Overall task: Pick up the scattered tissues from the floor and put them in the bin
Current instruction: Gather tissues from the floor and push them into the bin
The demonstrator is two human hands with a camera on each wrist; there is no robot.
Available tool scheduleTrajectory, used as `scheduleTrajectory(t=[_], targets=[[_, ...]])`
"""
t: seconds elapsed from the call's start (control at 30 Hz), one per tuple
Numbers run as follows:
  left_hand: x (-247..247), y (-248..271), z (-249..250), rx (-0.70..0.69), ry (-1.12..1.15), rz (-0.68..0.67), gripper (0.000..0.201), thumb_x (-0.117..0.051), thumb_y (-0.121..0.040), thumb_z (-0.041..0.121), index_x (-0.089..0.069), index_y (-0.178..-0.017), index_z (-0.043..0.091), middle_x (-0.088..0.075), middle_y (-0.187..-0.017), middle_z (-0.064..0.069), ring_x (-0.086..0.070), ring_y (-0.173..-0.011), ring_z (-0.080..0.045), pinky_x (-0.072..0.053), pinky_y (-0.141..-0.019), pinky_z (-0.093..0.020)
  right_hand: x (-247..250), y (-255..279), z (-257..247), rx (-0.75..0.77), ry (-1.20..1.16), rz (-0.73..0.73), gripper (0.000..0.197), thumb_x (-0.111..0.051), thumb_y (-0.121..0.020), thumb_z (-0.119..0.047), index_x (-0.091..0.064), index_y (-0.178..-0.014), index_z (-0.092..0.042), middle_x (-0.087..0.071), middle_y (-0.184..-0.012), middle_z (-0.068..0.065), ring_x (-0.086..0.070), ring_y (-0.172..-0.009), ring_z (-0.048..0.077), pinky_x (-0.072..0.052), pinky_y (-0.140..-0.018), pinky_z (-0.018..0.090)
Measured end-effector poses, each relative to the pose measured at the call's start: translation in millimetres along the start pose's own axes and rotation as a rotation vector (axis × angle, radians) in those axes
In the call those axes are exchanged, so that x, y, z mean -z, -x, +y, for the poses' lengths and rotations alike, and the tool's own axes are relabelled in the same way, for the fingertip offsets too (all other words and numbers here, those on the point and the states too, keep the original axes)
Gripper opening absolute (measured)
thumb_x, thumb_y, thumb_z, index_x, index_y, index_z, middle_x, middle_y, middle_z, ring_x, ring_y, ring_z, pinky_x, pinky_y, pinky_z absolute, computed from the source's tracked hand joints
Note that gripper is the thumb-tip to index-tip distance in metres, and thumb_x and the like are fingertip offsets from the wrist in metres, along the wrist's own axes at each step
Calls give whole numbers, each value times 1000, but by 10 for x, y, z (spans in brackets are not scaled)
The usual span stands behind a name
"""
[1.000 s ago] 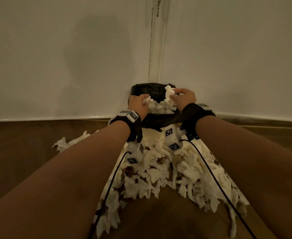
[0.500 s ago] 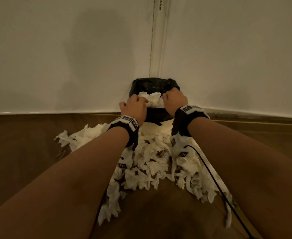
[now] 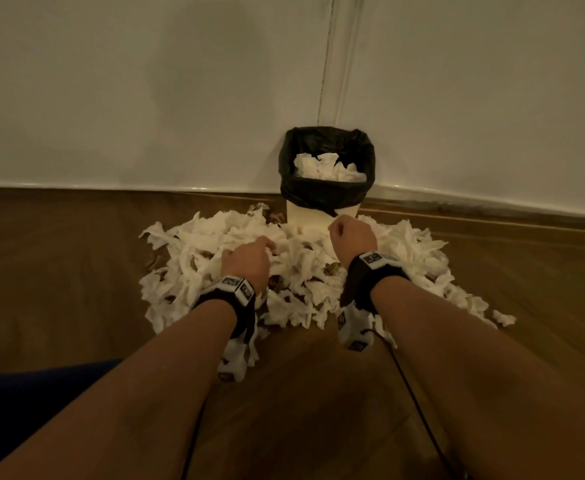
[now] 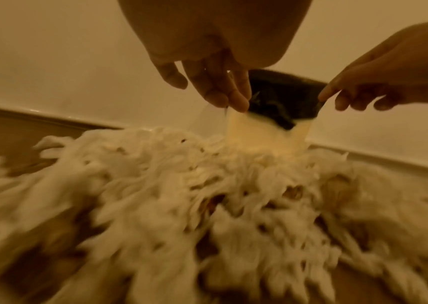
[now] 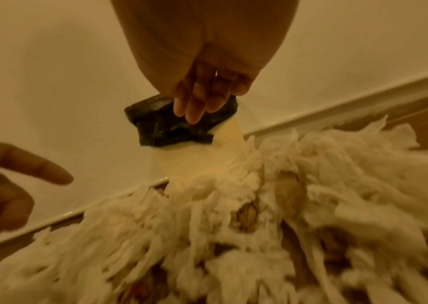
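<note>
bin (image 3: 326, 188): against wall, part-filled | tissues (image 3: 294, 271): heaped on floor before bin | left hand (image 3: 248, 259), right hand (image 3: 353, 237): above heap; fingers loose, holding nothing

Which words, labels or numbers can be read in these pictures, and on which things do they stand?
None can be read.
Left wrist band: black-and-white square marker patterns, no letters.
Right wrist band: a small dark mark on the white block, too blurred to read.
Bin, tissues, wall: no text.
</note>
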State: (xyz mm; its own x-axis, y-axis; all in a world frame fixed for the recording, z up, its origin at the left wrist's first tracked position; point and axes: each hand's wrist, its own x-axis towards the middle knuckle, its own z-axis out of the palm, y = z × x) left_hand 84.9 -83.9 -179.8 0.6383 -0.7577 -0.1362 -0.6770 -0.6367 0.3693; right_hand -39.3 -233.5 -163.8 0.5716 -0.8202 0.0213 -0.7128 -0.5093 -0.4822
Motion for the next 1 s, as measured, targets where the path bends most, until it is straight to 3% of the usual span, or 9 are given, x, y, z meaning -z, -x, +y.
scheduleTrajectory(t=[0.1,0.17,0.33,0.47,0.6,0.73,0.83,0.9,1.0], targets=[[-197,260,-408,67,-31,-42,44,-41,-85,4,-50,-118,30,-63,-105,3,-57,-102,-21,-37,-99,-41,-255,227,-107,-34,-26,-135,24,-39,-96,-24,-60,-102,-13,-65,-98,10,-60,-90,29,-50,-76,34],[-327,423,-680,146,-3,-41,45,-47,-81,2,-51,-118,28,-56,-117,1,-50,-111,-21,-37,-100,-42,-443,366,-200,-25,-59,-215,24,-38,-96,-20,-61,-103,-18,-64,-103,7,-59,-90,26,-46,-73,31],[-567,810,-1095,331,-47,84,35,-51,-89,31,-52,-123,26,-38,-134,-7,-35,-124,-31,-34,-99,-46,-921,621,-468,109,-58,-424,24,-41,-95,-14,-60,-110,-16,-63,-105,11,-50,-76,21,-37,-60,25],[-684,952,-1249,428,-7,-6,46,-61,-81,45,-48,-123,32,-25,-139,-5,-28,-128,-33,-31,-103,-47,-1233,742,-620,219,36,-556,26,-52,-92,-16,-54,-119,-16,-53,-120,10,-49,-112,27,-43,-88,34],[-741,967,-1262,422,15,-55,53,-65,-76,50,-45,-124,37,-22,-140,-5,-26,-129,-35,-33,-104,-49,-1466,825,-701,304,137,-578,29,-57,-90,-23,-51,-118,-16,-46,-123,8,-41,-118,30,-38,-95,37],[-792,936,-1280,413,39,-109,57,-61,-75,59,-41,-125,40,-20,-139,-7,-29,-127,-37,-35,-103,-50,-1641,881,-713,365,317,-654,48,-62,-85,-32,-43,-127,-19,-35,-132,9,-35,-123,37,-35,-104,44],[-809,910,-1284,424,52,-157,53,-62,-76,52,-42,-123,38,-18,-136,-8,-31,-123,-39,-39,-97,-48,-1698,930,-670,302,323,-702,53,-68,-80,-28,-40,-125,-27,-20,-138,10,-27,-125,44,-43,-96,49],[-816,897,-1303,414,46,-145,46,-62,-79,39,-48,-122,29,-21,-135,-10,-36,-120,-37,-44,-95,-44,-1711,953,-635,285,331,-730,54,-68,-81,-20,-38,-125,-29,-10,-145,10,-25,-128,47,-45,-94,51],[-824,892,-1370,420,89,-112,40,-63,-82,23,-52,-119,14,-25,-135,-12,-46,-113,-33,-46,-94,-39,-1694,956,-617,315,296,-698,51,-65,-83,-13,-42,-127,-24,-11,-146,14,-42,-119,43,-47,-92,44]])
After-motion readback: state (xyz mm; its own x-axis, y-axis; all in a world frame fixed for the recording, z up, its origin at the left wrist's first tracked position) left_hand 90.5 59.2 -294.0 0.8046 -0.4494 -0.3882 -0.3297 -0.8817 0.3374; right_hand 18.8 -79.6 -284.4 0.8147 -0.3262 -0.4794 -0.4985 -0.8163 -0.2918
